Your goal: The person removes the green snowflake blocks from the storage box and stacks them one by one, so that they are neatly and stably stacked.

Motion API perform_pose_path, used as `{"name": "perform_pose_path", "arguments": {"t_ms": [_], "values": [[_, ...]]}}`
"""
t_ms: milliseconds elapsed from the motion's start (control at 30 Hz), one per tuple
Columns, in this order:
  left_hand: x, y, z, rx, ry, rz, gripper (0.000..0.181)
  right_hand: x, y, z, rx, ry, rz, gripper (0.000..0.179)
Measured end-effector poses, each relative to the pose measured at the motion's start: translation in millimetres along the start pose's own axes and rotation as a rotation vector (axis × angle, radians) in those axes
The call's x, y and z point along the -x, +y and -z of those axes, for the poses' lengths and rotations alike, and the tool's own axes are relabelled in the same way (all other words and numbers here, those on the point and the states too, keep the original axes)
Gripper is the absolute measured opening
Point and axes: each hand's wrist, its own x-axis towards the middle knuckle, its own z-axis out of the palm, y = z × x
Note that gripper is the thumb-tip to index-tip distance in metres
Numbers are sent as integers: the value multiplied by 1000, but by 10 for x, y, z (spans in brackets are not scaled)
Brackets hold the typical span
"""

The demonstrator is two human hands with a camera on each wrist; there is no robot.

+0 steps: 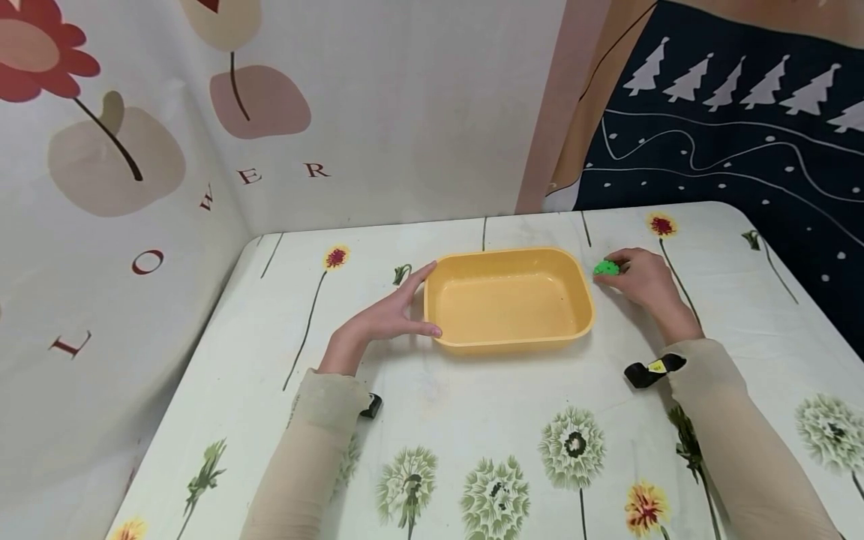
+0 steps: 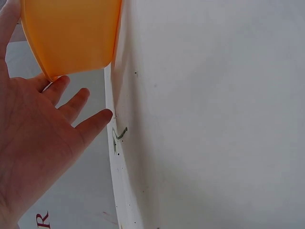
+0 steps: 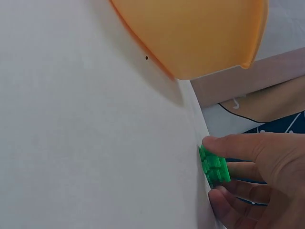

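A yellow rectangular basin [image 1: 509, 343] stands upright on the table, with nothing inside it. My left hand [image 1: 388, 315] spans its left end, fingers spread and fairly straight, the thumb at the near corner and the index finger at the far one. In the left wrist view the other fingers of the left hand [image 2: 47, 129] stretch out beside the basin [image 2: 71, 38]. To the right of the basin, my right hand [image 1: 641, 279] pinches a small green ridged plastic piece [image 1: 606, 268] between thumb and fingers. The right wrist view shows this piece [image 3: 214, 164] at the tabletop; its exact kind is unclear.
A white flower-printed cloth [image 1: 472, 420] covers the table. Behind it hangs a pale curtain [image 1: 405, 112] with printed letters, and a dark cloth with white trees [image 1: 729, 150] hangs at the back right. Black straps [image 1: 644, 373] sit at both wrists.
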Motion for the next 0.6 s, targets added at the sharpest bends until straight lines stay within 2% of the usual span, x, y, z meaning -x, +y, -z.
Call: {"name": "perform_pose_path", "arguments": {"t_ms": [233, 433, 600], "values": [[2, -1, 3, -1, 0, -4, 117, -5, -19, -14, 3, 5, -4, 47], [-6, -15, -4, -3, -1, -7, 117, -14, -12, 3, 2, -28, -29, 52], [-13, -22, -10, -3, 0, -7, 117, 8, 23, 136, -87, -72, -48, 58]]}}
